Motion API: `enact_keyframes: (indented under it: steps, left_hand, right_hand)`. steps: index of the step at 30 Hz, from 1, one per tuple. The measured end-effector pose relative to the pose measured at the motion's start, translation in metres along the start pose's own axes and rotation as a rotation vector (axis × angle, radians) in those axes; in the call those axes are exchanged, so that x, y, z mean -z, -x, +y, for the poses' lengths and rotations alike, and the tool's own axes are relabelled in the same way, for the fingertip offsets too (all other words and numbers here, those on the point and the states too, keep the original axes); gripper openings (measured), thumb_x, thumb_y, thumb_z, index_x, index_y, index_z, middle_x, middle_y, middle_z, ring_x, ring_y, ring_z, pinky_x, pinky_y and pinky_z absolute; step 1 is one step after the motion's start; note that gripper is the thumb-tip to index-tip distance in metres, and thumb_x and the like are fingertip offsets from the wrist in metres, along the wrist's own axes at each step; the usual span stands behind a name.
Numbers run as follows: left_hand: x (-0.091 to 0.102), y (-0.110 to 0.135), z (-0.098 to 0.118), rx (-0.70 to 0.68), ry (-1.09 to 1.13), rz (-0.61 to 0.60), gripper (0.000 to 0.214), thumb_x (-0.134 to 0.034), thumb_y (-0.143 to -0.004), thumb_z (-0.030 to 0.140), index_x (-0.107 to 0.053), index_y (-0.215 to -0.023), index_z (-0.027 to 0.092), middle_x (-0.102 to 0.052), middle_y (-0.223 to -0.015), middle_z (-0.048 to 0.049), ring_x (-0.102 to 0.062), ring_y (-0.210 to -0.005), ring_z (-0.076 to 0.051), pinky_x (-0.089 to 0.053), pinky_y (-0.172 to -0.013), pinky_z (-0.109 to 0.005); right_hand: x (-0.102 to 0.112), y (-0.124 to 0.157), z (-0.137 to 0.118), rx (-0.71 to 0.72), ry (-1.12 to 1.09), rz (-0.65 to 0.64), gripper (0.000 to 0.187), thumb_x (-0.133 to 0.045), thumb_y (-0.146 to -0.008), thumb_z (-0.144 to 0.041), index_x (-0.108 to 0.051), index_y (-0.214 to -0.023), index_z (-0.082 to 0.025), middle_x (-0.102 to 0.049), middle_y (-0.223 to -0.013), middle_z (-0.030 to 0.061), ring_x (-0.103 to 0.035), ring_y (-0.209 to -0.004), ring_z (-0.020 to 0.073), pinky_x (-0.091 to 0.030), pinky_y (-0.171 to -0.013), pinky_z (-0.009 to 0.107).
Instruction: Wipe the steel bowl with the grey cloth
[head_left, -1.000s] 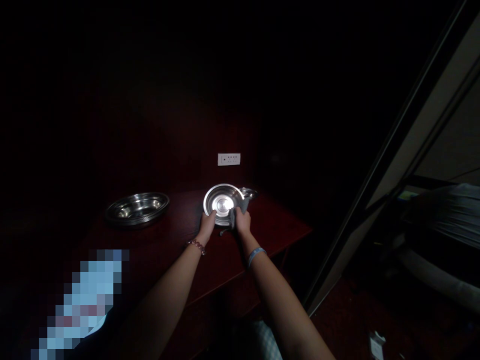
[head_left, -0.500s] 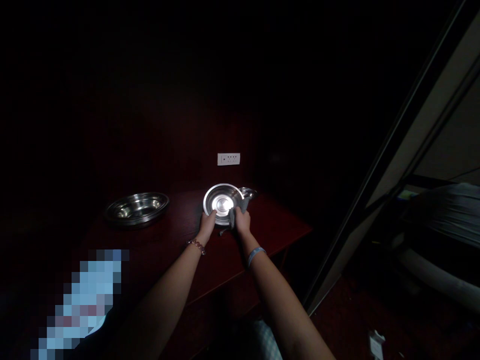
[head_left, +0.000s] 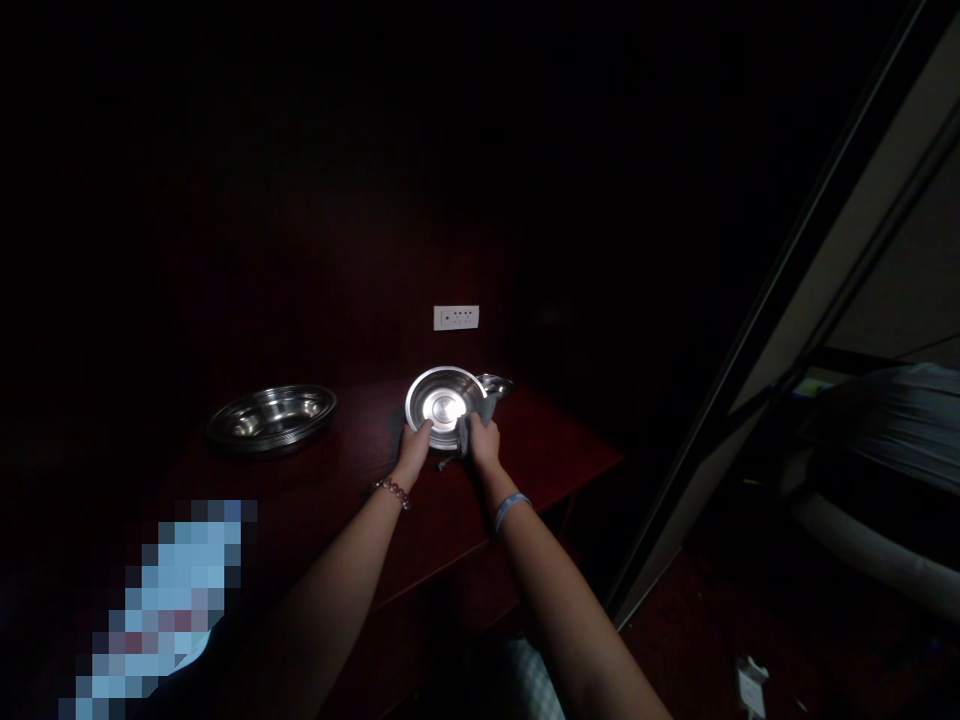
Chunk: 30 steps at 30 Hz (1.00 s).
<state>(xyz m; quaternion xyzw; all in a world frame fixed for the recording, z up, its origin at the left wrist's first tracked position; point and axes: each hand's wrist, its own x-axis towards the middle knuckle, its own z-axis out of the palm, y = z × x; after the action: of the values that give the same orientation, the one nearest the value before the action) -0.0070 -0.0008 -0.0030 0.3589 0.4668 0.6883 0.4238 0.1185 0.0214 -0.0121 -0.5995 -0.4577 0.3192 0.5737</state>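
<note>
A shiny steel bowl is tilted toward me above the dark red table. My left hand grips its lower left rim, thumb over the edge. On the lower right, my right hand is closed on a grey cloth that lies against the bowl's rim and inner side. Part of the cloth dangles below the bowl. Behind the bowl on the right, another steel dish is partly hidden. To the left sits a stack of wide steel basins.
A white socket panel is on the dark wall behind the table. On the right stands a pale-edged frame or partition, with a grey-covered piece of furniture beyond it. A small white item lies on the floor. A pixelated patch covers the lower left.
The cloth has shifted slightly at the bowl's right rim under my right hand. The bowl and my left hand stay nearly in place.
</note>
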Motion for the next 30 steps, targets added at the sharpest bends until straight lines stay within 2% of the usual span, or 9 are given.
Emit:
enact_keyframes:
  steps: [10, 18, 30]
  left_hand:
    - [-0.0008, 0.0034, 0.0041, 0.012, 0.017, 0.010, 0.017, -0.068, -0.076, 0.007, -0.069, -0.090, 0.017, -0.079, -0.100, -0.0097, -0.072, -0.115, -0.026, -0.052, -0.108, -0.040]
    - [-0.0008, 0.0011, 0.0016, 0.021, 0.011, 0.003, 0.019, -0.072, -0.075, 0.011, -0.070, -0.093, 0.017, -0.079, -0.101, -0.0117, -0.070, -0.119, -0.030, -0.053, -0.107, -0.045]
    - [-0.0014, 0.0047, 0.0069, 0.018, 0.006, 0.004, 0.018, -0.066, -0.079, 0.006, -0.069, -0.091, 0.018, -0.079, -0.103, -0.0088, -0.070, -0.120, -0.027, -0.051, -0.110, -0.043]
  right_hand:
    - [-0.0006, -0.0006, 0.0001, 0.003, -0.002, 0.012, 0.026, -0.057, -0.086, -0.034, -0.077, -0.086, -0.017, -0.081, -0.089, 0.0088, -0.075, -0.090, 0.0240, -0.052, -0.076, 0.025]
    - [-0.0014, -0.0021, 0.0010, -0.006, 0.004, 0.014, 0.027, -0.056, -0.085, -0.036, -0.077, -0.082, -0.018, -0.079, -0.085, 0.0089, -0.075, -0.089, 0.0252, -0.053, -0.076, 0.027]
    - [-0.0009, -0.0017, 0.0017, 0.000, 0.002, 0.015, 0.026, -0.057, -0.086, -0.035, -0.077, -0.083, -0.018, -0.080, -0.087, 0.0079, -0.075, -0.090, 0.0244, -0.051, -0.075, 0.025]
